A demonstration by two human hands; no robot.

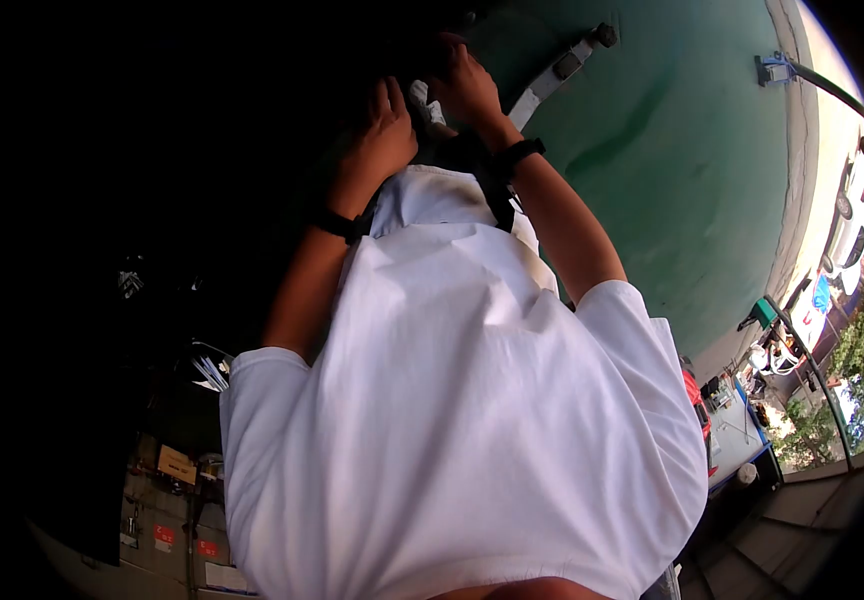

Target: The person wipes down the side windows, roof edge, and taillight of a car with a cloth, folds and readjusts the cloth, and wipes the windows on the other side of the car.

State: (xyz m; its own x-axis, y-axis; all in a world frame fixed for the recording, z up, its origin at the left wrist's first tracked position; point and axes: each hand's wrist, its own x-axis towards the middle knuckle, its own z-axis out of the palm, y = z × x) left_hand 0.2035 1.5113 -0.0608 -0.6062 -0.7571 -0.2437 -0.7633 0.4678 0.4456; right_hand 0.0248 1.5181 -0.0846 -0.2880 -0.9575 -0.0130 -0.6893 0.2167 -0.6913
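My left hand (pixel 388 128) reaches up into deep shadow at the top of the view. Two of its fingers show, stretched out and slightly apart, against something black whose shape I cannot see. Beside it and a little higher, my right hand (pixel 467 88) is bent, its fingers curled at the edge of a dark reddish thing (pixel 447 42). Shadow hides what that thing is. Black bands circle both wrists, and a white shoe (pixel 420 95) shows between the hands.
Green floor (pixel 692 180) spreads to the right, with a long grey device (pixel 560 72) lying on it near my right hand. A blue stand (pixel 776 70) is at the floor's edge. Parked cars (pixel 847 225) appear outside. A cardboard box (pixel 177 464) sits at lower left.
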